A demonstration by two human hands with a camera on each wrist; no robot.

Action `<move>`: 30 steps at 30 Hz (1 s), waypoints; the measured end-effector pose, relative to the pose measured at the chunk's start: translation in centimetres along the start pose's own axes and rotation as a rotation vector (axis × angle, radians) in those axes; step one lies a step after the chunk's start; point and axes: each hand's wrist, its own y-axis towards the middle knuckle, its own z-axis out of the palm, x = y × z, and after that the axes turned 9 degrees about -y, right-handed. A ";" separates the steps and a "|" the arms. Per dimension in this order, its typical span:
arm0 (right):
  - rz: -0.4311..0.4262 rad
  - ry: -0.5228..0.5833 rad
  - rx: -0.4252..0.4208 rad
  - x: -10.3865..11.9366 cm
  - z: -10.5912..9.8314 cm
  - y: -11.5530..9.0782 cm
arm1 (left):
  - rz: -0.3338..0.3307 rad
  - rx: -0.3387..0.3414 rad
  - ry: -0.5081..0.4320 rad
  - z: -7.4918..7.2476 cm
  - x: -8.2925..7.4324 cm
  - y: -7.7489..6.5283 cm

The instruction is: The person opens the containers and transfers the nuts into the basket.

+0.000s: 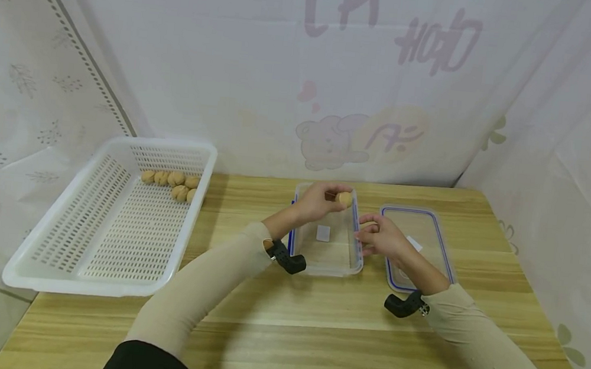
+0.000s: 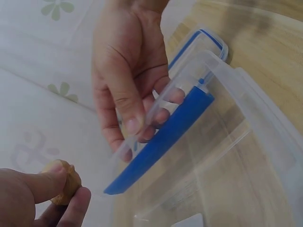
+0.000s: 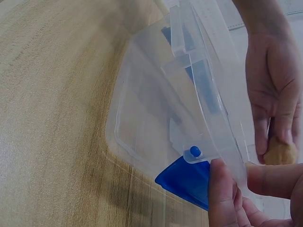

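Note:
A walnut is pinched between the thumb and fingers of my left hand. It is held over the far right part of a clear plastic food box with blue side latches. My right hand grips the box's right wall. In the right wrist view its thumb lies on the inner side of the rim, with the fingers outside by a lowered blue latch. A small white square shows through the box.
On the left stands a white perforated basket with several walnuts at its far end. The box's lid, edged in blue, lies right of the box, partly under my right forearm. A printed curtain hangs behind the wooden table.

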 end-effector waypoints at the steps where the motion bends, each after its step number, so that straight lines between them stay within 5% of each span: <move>1: 0.003 -0.001 -0.001 0.0 0.0 0.0 | 0.000 0.006 -0.013 -0.1 -0.2 -0.1; 12: -0.005 -0.011 0.000 0.0 -0.1 -0.1 | 0.034 -0.017 -0.045 -2.6 -2.0 -1.6; 30: -0.002 0.004 -0.011 0.1 -0.2 -0.1 | 0.026 -0.063 0.007 -9.9 -4.6 -4.9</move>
